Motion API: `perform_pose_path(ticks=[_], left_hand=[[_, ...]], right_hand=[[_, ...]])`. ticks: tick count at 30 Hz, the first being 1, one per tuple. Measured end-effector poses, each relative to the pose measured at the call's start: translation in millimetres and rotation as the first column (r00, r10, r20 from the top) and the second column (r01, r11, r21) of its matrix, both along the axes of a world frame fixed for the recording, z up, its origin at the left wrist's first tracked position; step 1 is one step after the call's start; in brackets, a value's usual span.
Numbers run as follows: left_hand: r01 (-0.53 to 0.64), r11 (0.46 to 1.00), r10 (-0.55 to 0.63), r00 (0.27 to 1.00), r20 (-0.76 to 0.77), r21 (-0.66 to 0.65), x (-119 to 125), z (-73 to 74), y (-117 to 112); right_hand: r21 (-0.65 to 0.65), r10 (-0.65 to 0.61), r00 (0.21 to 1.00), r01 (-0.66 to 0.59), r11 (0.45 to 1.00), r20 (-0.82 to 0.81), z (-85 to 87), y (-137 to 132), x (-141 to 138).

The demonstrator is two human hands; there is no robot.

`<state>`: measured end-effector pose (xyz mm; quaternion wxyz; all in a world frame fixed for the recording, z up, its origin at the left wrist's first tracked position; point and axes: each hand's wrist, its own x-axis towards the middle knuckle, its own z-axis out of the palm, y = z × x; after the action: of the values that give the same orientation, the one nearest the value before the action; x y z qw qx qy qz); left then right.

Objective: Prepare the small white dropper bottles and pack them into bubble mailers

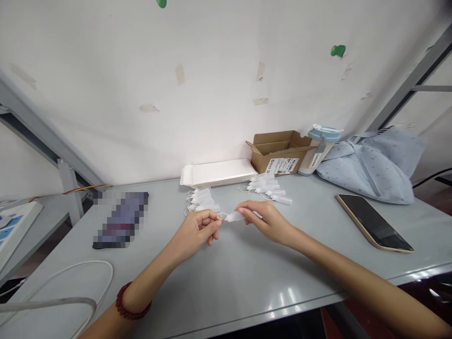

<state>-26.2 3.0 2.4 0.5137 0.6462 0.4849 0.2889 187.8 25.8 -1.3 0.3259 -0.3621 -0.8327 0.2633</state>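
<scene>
A small translucent white dropper bottle (235,216) is held above the table between my two hands, lying roughly level with its narrow tip to the left. My right hand (263,219) pinches the bottle's body between thumb and fingers. At the tip end, my left hand (203,227) is closed in a pinch, with a thin white loop showing by the fingertips; the exact part gripped is mostly hidden. Just behind the left hand lies a group of similar bottles (203,200) with thin strands at their tips. Another group of bottles (268,187) lies behind the right hand.
Along the wall stand a white packet (219,173), an open cardboard box (278,150), a blue-lidded cup (318,150) and a pale blue bag (370,165). A phone (374,221) lies right, a pixelated dark item (122,219) left. White cables (95,306) cross the front left.
</scene>
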Motion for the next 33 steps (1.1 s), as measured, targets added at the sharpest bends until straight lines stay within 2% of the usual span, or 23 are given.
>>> perform_pose_path(ticks=[5, 19, 24, 27, 33], left_hand=[[-0.007, 1.000, 0.007, 1.000, 0.002, -0.009, 0.4, -4.2, -0.2], [-0.017, 1.000, 0.017, 0.999, 0.028, -0.014, 1.1, -2.7, -0.2], [-0.010, 0.999, 0.014, 0.996, 0.091, -0.042, 0.7, -1.9, 1.8], [-0.047, 0.997, 0.054, 0.994, 0.094, -0.067, -0.6, -0.8, 3.1], [-0.072, 0.996, 0.076, 0.994, 0.074, -0.056, -1.7, -2.0, 3.8]], right_hand=[[-0.017, 0.016, 1.000, -0.016, 1.000, -0.007, -3.1, -2.1, -3.9], [-0.065, 0.046, 0.999, -0.047, 0.997, -0.017, -10.0, -2.9, -8.9], [-0.137, -0.029, 0.998, 0.022, 0.990, -0.049, -4.2, -3.7, -6.2], [-0.183, -0.087, 0.993, 0.072, 0.981, -0.076, -1.7, -2.4, -3.9], [-0.225, -0.093, 0.992, 0.071, 0.972, -0.086, -1.8, -3.0, -4.9]])
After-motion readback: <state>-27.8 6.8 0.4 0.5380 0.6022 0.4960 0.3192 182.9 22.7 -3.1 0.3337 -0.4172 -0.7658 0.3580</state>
